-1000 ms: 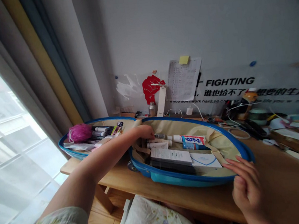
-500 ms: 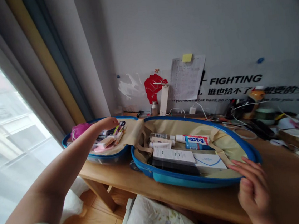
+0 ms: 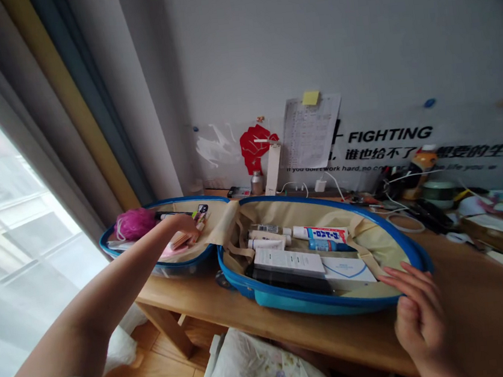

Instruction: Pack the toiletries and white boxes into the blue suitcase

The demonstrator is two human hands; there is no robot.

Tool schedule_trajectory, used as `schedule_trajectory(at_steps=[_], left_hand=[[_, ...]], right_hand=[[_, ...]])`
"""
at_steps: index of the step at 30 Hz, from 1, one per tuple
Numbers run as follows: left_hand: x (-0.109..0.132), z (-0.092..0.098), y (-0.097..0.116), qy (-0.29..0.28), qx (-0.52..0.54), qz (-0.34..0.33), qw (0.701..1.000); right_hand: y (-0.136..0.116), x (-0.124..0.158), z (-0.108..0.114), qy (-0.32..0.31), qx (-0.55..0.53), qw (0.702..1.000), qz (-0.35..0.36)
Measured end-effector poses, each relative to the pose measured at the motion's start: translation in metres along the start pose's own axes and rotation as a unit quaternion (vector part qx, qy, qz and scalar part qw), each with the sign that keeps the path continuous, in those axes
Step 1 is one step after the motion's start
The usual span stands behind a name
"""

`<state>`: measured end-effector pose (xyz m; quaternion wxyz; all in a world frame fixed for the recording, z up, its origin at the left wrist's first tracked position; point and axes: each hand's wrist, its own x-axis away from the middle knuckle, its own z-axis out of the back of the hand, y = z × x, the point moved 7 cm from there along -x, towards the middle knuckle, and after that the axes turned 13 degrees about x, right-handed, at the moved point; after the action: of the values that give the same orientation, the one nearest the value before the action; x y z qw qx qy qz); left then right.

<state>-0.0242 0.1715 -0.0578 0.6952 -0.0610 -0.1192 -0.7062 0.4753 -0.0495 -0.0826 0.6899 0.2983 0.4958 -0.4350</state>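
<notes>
A blue suitcase [image 3: 337,303] lies spread out on the wooden desk, beige lining showing in both halves. My left hand [image 3: 186,225] reaches down among small items in the left half; its fingertips are too small and partly hidden to show a grip. Around it are a purple mesh bath puff [image 3: 134,225] and slim pen-like items [image 3: 175,214]. My right hand [image 3: 416,303] rests, fingers stretched, at the near right rim. Inside the right half are a toothpaste tube [image 3: 322,232], a blue bottle [image 3: 324,245], white tubes [image 3: 267,243] and white boxes [image 3: 289,261].
A white lamp [image 3: 273,168] and a small bottle [image 3: 257,183] stand behind the suitcase. Cables, a green jar [image 3: 438,192] and an orange-labelled bottle [image 3: 424,166] clutter the desk's right side. A floral-covered seat [image 3: 263,369] is in front.
My left hand has lowered into the left half and its fingers now point down, uncovering more of the bath puff. My right hand stays at the rim. The view has shifted slightly.
</notes>
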Motion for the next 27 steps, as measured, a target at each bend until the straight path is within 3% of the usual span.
schedule_trajectory(at_steps=[4, 8, 11, 14, 17, 20, 23, 27], left_hand=[[0.008, 0.005, 0.007, -0.001, -0.008, 0.023, 1.000], [0.016, 0.037, 0.026, 0.055, 0.006, 0.017, 0.998], [0.024, 0.066, 0.060, 0.120, 0.024, -0.022, 0.992], [0.030, 0.081, 0.117, 0.181, 0.025, -0.104, 0.978], [0.028, 0.066, 0.179, 0.171, -0.034, -0.183, 0.968], [0.015, 0.038, 0.221, 0.133, -0.073, -0.227, 0.962], [-0.001, 0.015, 0.240, 0.108, -0.086, -0.247, 0.959], [-0.017, 0.003, 0.239, 0.094, -0.090, -0.242, 0.962]], right_hand=[[0.000, -0.001, 0.000, 0.000, 0.000, 1.000, -0.001], [0.000, -0.001, 0.000, -0.005, -0.001, 1.000, -0.003], [0.001, 0.000, 0.000, 0.001, -0.006, 1.000, -0.005], [0.002, 0.002, -0.001, -0.002, -0.008, 1.000, -0.005], [0.003, 0.003, -0.001, -0.005, -0.006, 1.000, -0.009], [0.002, 0.003, -0.001, -0.006, -0.006, 1.000, -0.012], [0.001, 0.003, -0.001, -0.011, -0.003, 1.000, -0.015], [0.001, 0.002, 0.000, -0.008, 0.000, 1.000, -0.021]])
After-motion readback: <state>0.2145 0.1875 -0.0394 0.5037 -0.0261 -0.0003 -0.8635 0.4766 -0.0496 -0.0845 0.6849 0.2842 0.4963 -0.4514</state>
